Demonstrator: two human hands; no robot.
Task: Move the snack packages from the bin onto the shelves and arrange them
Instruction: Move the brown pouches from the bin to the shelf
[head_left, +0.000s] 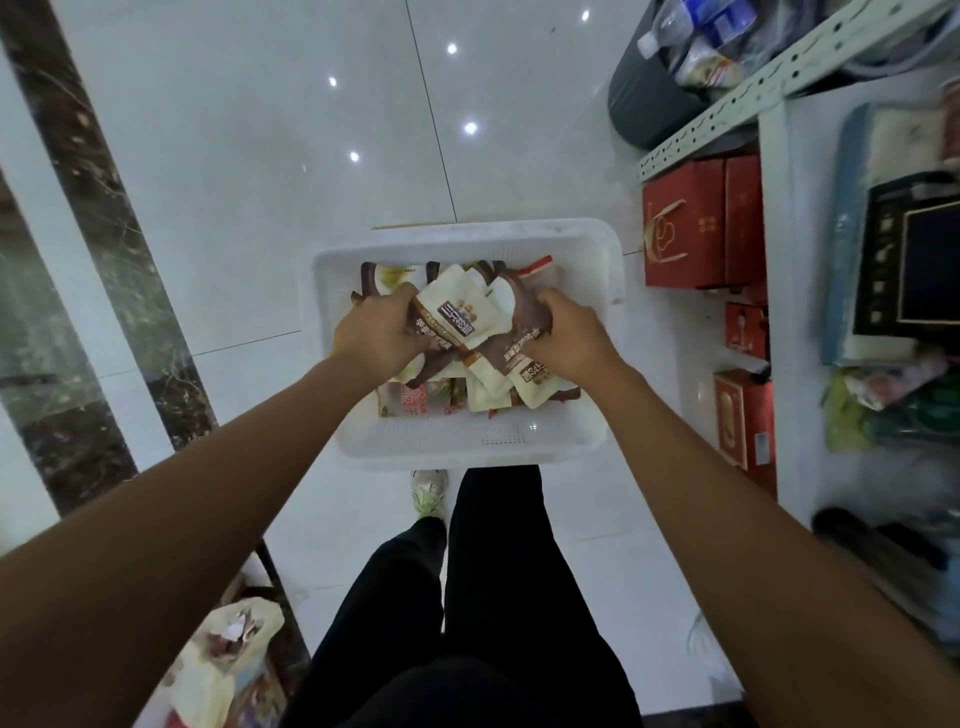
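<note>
My left hand (379, 332) and right hand (569, 340) both curl tight around one bunch of cream-and-brown crinkly plastic snack bags (462, 317), squeezing it from each side. The bunch sits just above more bags in the white plastic bin (467, 236) on the floor. I think the bags are light, soft and slippery, so I hold their middles, not their corners. The white metal shelves (773, 260) stand on my right.

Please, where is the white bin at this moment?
In the head view, the white bin sits at centre, just ahead of the person's shoe, with the red boxes to its right.
</note>
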